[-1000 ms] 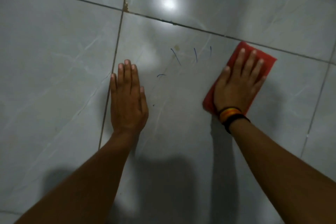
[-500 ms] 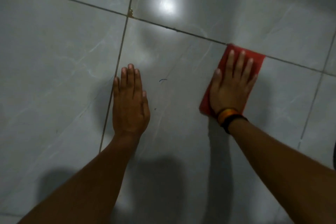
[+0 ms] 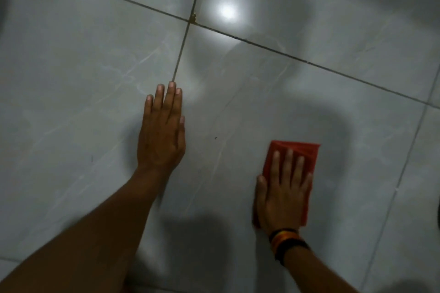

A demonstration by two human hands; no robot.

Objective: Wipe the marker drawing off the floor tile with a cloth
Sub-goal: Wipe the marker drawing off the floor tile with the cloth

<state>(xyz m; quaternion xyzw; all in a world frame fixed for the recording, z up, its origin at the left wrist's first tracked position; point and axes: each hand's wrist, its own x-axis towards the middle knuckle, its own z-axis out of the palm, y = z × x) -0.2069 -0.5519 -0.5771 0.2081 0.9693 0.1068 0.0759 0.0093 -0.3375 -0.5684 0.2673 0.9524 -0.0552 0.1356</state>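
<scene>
A folded red cloth [image 3: 300, 154] lies on the grey floor tile [image 3: 273, 102], and my right hand [image 3: 282, 194] presses flat on it with fingers spread. My left hand [image 3: 163, 133] rests palm-down on the tile to the left, fingers together, holding nothing. One small dark marker speck [image 3: 215, 138] shows on the tile between the hands. I see no other marker strokes on the tile.
Dark grout lines [image 3: 262, 46] cross the floor and meet at a joint [image 3: 193, 18] at the upper middle. A bright lamp reflection [image 3: 227, 10] glares on the far tile. Shadows of my arms fall across the near tile.
My right hand has dragged the red cloth from the far grout line down toward me. The blue strokes seen a second ago are gone; the left hand stays planted.
</scene>
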